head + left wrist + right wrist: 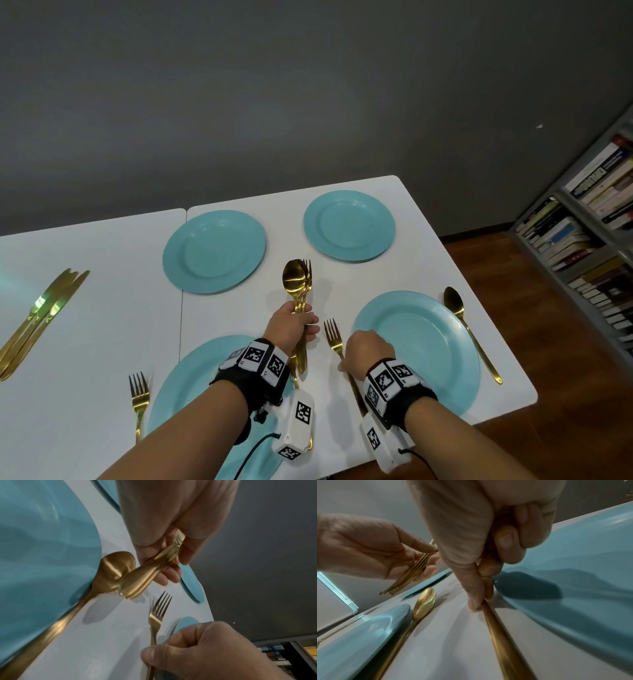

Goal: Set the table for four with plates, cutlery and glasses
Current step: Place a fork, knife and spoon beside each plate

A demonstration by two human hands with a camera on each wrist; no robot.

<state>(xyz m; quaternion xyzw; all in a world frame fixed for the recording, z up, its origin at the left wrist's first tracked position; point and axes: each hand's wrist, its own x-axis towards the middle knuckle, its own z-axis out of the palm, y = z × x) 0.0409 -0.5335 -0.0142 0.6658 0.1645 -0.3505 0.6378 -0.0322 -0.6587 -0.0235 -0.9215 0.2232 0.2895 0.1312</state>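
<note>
White table [239, 342], grey wall [308, 85] at 12, bookshelf [589, 240] at 3 — my left hand [291, 325] grips cutlery [298, 284], right hand [366, 353] pinches a fork [334, 337].

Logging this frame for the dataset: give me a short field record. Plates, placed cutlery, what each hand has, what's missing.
plates: four teal plates on the white table
left hand: left hand grips a bundle of spoons and forks
right hand: right hand pinches the handle of a fork lying left of the near right plate
placed: spoon right of that plate; fork left of the near left plate
knives: pile of knives at far left, not yet distributed
glasses: none in view
</note>
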